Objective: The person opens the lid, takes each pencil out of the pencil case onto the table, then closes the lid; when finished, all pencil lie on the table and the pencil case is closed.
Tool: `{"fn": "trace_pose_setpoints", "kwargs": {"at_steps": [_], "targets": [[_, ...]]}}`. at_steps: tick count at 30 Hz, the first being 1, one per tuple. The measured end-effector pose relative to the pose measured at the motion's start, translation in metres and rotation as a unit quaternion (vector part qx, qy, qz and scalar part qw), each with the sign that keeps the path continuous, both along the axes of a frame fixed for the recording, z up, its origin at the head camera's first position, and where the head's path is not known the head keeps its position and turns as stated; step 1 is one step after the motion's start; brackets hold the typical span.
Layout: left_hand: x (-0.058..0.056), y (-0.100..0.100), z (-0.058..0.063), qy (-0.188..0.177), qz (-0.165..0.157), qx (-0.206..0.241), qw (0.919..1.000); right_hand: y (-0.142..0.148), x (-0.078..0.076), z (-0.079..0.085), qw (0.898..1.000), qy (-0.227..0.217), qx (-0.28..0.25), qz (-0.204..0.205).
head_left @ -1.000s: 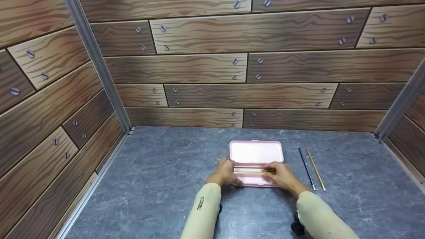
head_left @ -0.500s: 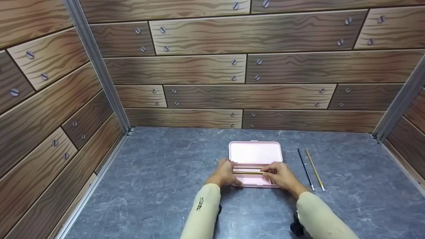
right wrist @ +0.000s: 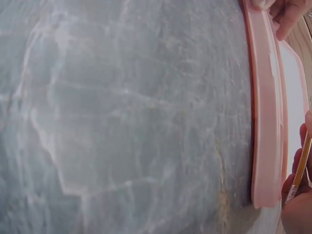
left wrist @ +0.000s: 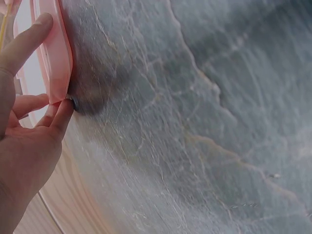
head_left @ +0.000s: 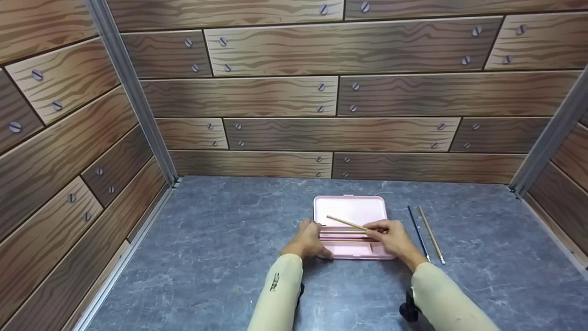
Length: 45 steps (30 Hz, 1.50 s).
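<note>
A pink pencil case [head_left: 349, 250] lies with its lid [head_left: 351, 210] folded back on the far side. My left hand [head_left: 307, 240] holds the case's left end. In the left wrist view, the thumb [left wrist: 36, 34] lies on its near edge and the other fingers bend at its far corner. Between thumb and fingers, my right hand [head_left: 390, 238] pinches a yellowish pencil [head_left: 343, 222] near its eraser end. The pencil's other end points up and left, over the lid. Other pencils [head_left: 342, 240] lie lengthwise in the case. The right wrist view shows the held pencil [right wrist: 301, 168] at its right edge.
To the right of the case, a dark pencil [head_left: 417, 230] and a yellow pencil [head_left: 431, 234] lie side by side on the grey marbled table [head_left: 220, 257]. Wood-patterned walls [head_left: 275, 133] enclose the back and sides.
My right hand has lifted the pinched pencil, tilting its far end up from inside the case. The left hand keeps its hold on the case. The head view has shifted slightly.
</note>
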<state>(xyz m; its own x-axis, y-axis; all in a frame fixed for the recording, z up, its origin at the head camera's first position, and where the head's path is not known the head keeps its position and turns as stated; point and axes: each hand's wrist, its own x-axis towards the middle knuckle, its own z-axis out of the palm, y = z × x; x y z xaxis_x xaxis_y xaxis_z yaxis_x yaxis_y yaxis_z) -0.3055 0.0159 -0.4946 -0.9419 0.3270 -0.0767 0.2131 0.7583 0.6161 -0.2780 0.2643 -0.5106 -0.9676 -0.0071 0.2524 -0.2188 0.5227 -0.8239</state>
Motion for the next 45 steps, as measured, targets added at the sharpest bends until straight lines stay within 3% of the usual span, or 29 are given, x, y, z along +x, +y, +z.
{"fn": "trace_pose_setpoints", "kwargs": {"at_steps": [6,13,20,24,31,39,45], "targets": [[0.0,-0.001,0.002,-0.004,0.004,-0.007,1.0,0.008,0.001,0.004,0.999,-0.005,-0.028,-0.021],[0.001,0.001,0.002,-0.009,0.008,-0.006,0.9999,0.018,0.004,0.005,0.997,0.018,-0.051,-0.045],[0.001,0.003,0.003,-0.014,0.008,-0.008,0.9998,0.045,0.011,0.011,0.996,0.007,-0.017,-0.086],[0.001,0.004,0.004,-0.02,0.013,-0.006,0.9997,0.062,0.015,0.01,0.994,0.019,-0.022,-0.108],[0.001,0.003,0.004,-0.02,0.013,-0.005,0.9997,0.09,0.025,0.009,0.989,-0.001,-0.014,-0.146],[0.001,0.003,0.003,-0.002,-0.003,-0.003,1.0,0.118,0.033,0.007,0.982,0.0,-0.031,-0.186],[0.001,0.002,0.003,-0.011,-0.001,-0.007,0.9999,0.133,0.04,0.003,0.977,-0.002,0.004,-0.213]]}}
